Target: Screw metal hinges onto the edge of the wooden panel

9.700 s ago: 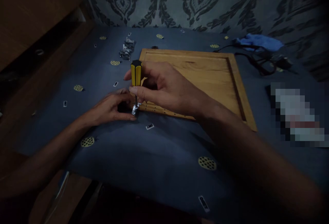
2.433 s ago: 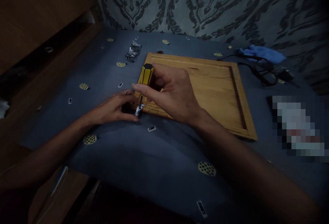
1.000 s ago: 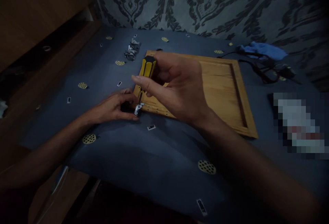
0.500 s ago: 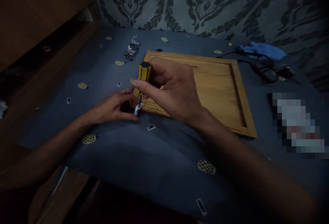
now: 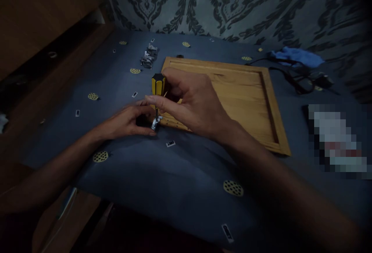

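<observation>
My right hand (image 5: 192, 104) is closed round a screwdriver (image 5: 157, 86) with a yellow and black handle, held nearly upright. Its tip meets a small shiny metal fitting (image 5: 155, 123) at the near left corner of a framed wooden panel (image 5: 238, 94). My left hand (image 5: 126, 121) rests on the blue cloth and pinches that fitting from the left, with thumb and fingers pressed against it. The panel lies flat, with a row of small holes along its near edge.
A blue patterned cloth (image 5: 162, 183) covers the surface. A heap of metal fittings (image 5: 147, 57) lies beyond the panel's left corner. A blue rag (image 5: 296, 56) and dark cables (image 5: 299, 78) lie at the far right. A wooden ledge (image 5: 43, 74) runs along the left.
The screwdriver handle has swung from a rightward tilt to nearly upright, and my right hand has shifted a little left and down. My left hand and the fitting have stayed in place.
</observation>
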`<state>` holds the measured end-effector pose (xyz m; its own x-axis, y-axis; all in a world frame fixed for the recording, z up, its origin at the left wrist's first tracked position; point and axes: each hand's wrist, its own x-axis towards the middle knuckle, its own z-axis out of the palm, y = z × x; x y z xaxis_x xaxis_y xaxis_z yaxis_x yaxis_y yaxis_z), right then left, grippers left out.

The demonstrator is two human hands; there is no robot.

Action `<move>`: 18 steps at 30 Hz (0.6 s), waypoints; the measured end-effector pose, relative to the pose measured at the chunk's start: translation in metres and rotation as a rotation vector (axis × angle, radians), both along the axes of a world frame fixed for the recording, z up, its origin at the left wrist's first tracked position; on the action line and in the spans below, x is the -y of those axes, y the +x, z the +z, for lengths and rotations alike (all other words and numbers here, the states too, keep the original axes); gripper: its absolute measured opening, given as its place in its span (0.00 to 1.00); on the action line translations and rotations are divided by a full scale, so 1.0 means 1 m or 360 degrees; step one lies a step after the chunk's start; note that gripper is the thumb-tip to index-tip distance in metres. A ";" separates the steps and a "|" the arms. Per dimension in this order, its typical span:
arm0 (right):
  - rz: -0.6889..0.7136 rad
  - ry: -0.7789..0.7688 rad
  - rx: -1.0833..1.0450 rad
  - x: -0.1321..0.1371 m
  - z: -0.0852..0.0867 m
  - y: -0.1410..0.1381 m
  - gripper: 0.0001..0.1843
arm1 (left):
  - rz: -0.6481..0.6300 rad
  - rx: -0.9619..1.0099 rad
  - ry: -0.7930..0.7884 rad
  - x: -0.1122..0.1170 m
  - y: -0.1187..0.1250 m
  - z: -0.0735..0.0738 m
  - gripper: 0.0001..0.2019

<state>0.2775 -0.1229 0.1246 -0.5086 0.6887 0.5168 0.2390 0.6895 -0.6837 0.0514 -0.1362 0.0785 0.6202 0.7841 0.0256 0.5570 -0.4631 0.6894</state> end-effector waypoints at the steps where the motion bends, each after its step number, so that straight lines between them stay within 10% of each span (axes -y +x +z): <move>1: 0.0059 -0.0041 0.0022 -0.001 0.002 0.002 0.16 | -0.0004 -0.0004 -0.0006 0.000 0.000 0.000 0.23; 10: 0.0256 -0.0360 0.0027 -0.003 0.009 0.008 0.11 | 0.0006 -0.0071 0.0055 -0.001 -0.002 -0.002 0.26; 18: 0.0105 -0.0094 0.0048 -0.001 0.004 0.004 0.18 | -0.0017 0.0002 -0.0001 0.000 0.000 0.001 0.24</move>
